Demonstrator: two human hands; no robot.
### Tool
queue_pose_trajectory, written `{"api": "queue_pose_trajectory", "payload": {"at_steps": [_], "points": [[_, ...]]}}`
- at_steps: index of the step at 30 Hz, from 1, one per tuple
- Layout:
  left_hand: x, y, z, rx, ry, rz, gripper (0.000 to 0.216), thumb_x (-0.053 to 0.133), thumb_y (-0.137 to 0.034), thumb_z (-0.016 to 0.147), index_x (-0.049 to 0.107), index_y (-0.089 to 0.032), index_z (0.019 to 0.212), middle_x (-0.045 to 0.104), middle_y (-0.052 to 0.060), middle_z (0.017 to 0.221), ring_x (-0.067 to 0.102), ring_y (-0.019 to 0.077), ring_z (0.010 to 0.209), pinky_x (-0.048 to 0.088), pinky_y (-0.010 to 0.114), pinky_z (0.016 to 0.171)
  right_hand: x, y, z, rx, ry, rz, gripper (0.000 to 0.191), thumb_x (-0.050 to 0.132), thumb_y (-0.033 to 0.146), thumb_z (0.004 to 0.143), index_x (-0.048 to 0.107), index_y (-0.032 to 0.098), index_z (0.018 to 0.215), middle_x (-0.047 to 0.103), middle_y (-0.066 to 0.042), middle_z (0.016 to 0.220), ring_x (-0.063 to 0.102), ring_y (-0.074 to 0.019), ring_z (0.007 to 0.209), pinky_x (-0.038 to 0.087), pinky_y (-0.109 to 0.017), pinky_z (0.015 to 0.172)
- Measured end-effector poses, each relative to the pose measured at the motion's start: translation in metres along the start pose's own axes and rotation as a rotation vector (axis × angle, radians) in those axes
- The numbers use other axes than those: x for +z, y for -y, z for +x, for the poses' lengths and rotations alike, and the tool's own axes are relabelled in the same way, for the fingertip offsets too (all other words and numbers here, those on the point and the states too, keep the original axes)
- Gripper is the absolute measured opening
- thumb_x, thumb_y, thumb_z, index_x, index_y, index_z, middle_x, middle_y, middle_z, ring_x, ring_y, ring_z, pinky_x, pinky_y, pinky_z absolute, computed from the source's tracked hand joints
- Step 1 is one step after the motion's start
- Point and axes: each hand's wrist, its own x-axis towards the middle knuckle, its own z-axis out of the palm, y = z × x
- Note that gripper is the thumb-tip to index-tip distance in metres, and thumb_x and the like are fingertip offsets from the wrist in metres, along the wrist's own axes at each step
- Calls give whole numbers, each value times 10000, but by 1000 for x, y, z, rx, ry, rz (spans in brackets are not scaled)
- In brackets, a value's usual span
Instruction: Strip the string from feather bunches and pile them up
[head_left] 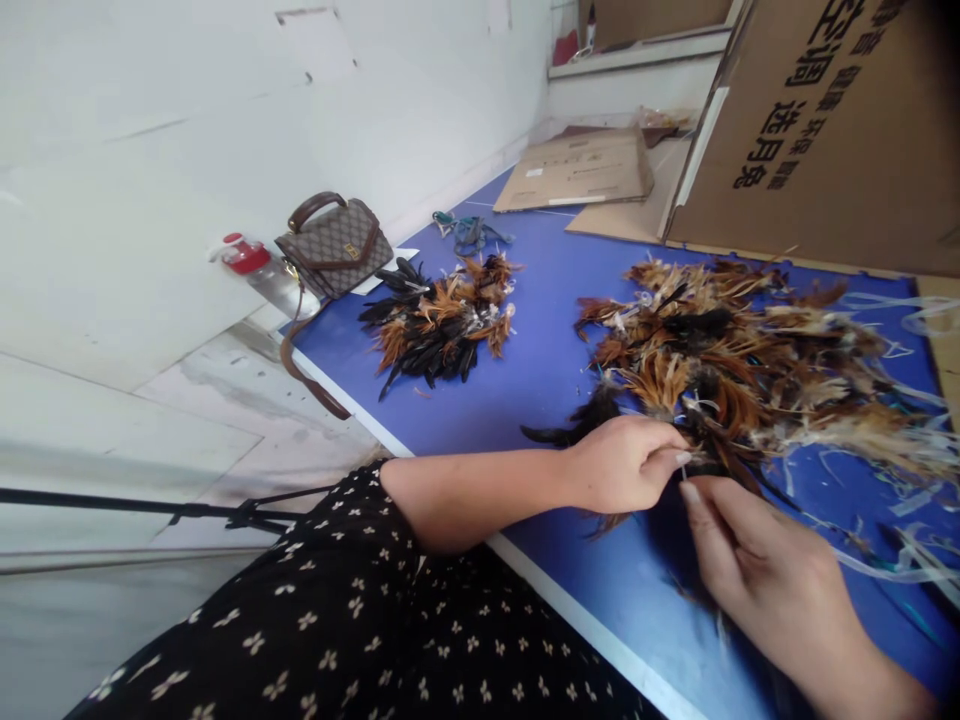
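Note:
My left hand (626,462) is closed around a bunch of dark feathers (577,430) whose tips stick out to its left over the blue table (525,370). My right hand (757,560) pinches at the bunch's bound end, fingertips meeting the left hand's fingertips near a thin white strand. Just beyond both hands lies a large loose heap of brown, tan and black feathers (742,350) mixed with pale plastic strips. A smaller, tidier pile of feather bunches (442,320) lies farther left on the table.
A brown patterned handbag (334,245) and a red-capped bottle (251,262) stand at the table's far left corner. Flattened cardboard (577,170) and a big printed carton (832,120) occupy the back. Teal scissors-like tool (469,232) lies near the wall. Pale strips (892,540) litter the right side.

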Motion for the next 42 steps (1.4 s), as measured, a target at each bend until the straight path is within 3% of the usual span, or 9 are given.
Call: {"api": "queue_pose_trajectory", "payload": {"at_steps": [7,13,17,22,25,30,34,37,42], "points": [[-2,0,-3,83,115,365,264,472,-188,1087,723,-113,1055,805,173,1033,762,262,1020,625,441,1030,-4,-4,6,-102,97,-44,173,556,331,1152,665,237,1056,656,15,775,617,-137,578,437,-302,576],[-2,-9,-8,190,469,501,223,581,-86,968,752,-81,1113,787,199,1153,783,280,1029,656,387,897,-23,-19,5,-71,88,10,150,612,333,1123,723,252,1063,709,-4,859,676,-145,689,514,-280,660],[-3,-9,-8,369,288,228,293,476,-159,1105,752,-67,1142,800,173,1087,771,211,1024,625,330,1001,-34,-28,7,96,57,100,211,648,381,1117,743,240,992,725,9,808,673,-122,643,521,-226,614],[5,-1,-7,186,-57,174,343,452,-275,1163,741,-93,1124,800,119,945,760,194,900,637,346,930,-14,-13,8,8,-6,107,234,627,369,1121,707,236,947,630,30,695,586,-116,554,476,-237,561],[6,1,-7,162,29,372,258,519,-181,1110,744,-81,1189,816,180,1111,789,256,1083,637,404,1031,-12,-7,8,-107,7,36,176,623,311,1112,707,236,977,657,13,738,612,-128,584,479,-259,592],[-4,-3,-6,346,415,378,287,562,-59,1022,764,-87,1223,812,177,1189,791,230,1105,641,321,975,-31,-16,10,-39,10,53,161,630,302,1112,720,238,994,714,8,790,660,-122,614,509,-238,610],[-4,-2,-4,280,145,172,294,474,-202,1140,750,-103,1152,807,123,989,766,177,931,632,312,933,-25,-19,10,50,40,153,214,626,352,1123,705,245,956,668,38,740,628,-112,596,502,-216,579],[-1,0,-5,154,-2,247,261,490,-187,1116,742,-120,1125,808,109,975,760,188,915,637,344,927,-15,-13,9,-21,40,153,176,637,310,1114,706,243,966,657,30,739,612,-114,585,496,-236,581],[-8,-5,-7,259,316,549,319,595,-53,953,766,-108,1216,817,164,1179,786,270,1061,650,385,917,-23,-15,9,-82,3,73,96,657,257,1087,731,244,1028,749,-14,860,700,-142,677,537,-259,636]]}}
